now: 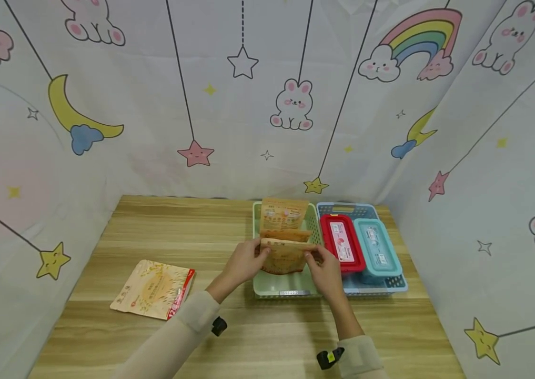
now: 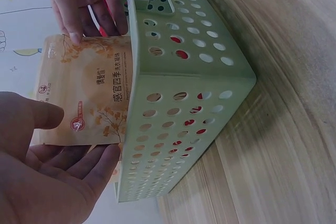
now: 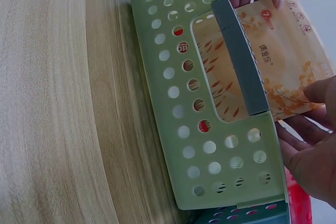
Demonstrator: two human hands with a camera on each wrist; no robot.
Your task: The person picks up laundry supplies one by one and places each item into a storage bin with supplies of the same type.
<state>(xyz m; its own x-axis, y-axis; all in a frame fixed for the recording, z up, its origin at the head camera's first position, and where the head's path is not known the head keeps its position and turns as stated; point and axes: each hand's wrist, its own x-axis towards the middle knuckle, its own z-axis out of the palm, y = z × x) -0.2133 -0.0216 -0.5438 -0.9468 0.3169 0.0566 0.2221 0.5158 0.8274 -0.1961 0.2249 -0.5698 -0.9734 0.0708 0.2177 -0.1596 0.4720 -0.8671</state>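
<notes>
A beige pouch (image 1: pixel 285 259) with orange plant print stands upright, partly inside a pale green perforated basket (image 1: pixel 267 290). My left hand (image 1: pixel 247 260) pinches its left top edge between thumb and fingers. On the opposite edge, my right hand (image 1: pixel 325 271) grips it the same way. In the left wrist view the front of the pouch (image 2: pixel 86 93) rises above the basket's rim, its lower part hidden by the wall. Through the handle opening in the right wrist view, the pouch's lower part shows leaf print. More beige pouches (image 1: pixel 284 213) stand behind it in the basket.
Right beside the green basket is a blue basket (image 1: pixel 392 288) holding a red-lidded box (image 1: pixel 359 258) and a turquoise box (image 1: pixel 392 263). Another beige pouch (image 1: pixel 151 289) lies flat on the wooden table (image 1: pixel 177 226) at left. Printed cloth (image 1: pixel 248 173) hangs behind and at the sides.
</notes>
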